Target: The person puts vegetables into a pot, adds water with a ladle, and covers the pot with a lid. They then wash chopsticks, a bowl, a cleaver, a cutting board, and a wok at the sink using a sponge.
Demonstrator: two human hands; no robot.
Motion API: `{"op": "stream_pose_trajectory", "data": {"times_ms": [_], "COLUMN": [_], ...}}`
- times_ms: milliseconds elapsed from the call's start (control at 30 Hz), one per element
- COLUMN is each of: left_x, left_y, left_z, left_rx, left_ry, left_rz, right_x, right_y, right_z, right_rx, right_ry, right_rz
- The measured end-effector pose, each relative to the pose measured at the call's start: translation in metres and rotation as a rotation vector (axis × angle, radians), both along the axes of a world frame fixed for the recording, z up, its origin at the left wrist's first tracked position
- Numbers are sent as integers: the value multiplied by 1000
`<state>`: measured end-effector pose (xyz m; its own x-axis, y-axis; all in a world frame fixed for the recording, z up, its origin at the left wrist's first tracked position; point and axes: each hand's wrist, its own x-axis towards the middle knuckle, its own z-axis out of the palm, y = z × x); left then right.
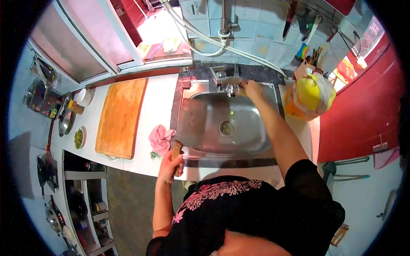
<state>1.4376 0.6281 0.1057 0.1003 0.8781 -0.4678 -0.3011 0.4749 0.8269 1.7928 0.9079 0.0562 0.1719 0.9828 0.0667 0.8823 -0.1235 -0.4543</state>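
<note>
My left hand (171,164) is closed around the wooden handle of what looks like a cleaver (177,148), at the sink's front left corner. A broad grey surface beyond the handle seems to be its blade, though it blends with the steel. At the back of the sink (252,147), my right hand (253,90) reaches to the faucet (230,82), fingers closed at its right end. Small green scraps lie in the basin near the drain (226,128). A crumpled pink cloth (160,140) rests on the counter just left of my left hand.
A wooden cutting board (121,117) lies on the white counter (147,111). Further left are a bowl of cut greens (79,138), a white bowl (83,98) and a pan (66,121). Right of the sink stands a bag with yellow plastic (309,96). Knives (289,19) hang on the wall.
</note>
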Motion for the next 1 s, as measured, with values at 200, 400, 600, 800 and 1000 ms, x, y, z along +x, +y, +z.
{"op": "stream_pose_trajectory", "data": {"times_ms": [200,400,600,800,1000], "left_x": [46,67,87,94,107], "left_y": [31,56,74,93,100], "left_z": [-1,-16,-17,-47,-65], "left_rx": [-113,-186,-204,-130,-50], "left_ry": [20,25,60,125,212], "left_rz": [-42,-95,-118,-174,-284], "right_x": [-16,-14,5,-8,-48], "right_y": [76,112,100,-26,-105], "right_z": [22,-9,-32,-36,-50], "right_rx": [-106,-146,-141,187,363], "right_ry": [-126,-47,118,414,180], "right_rz": [149,183,78,122,582]}}
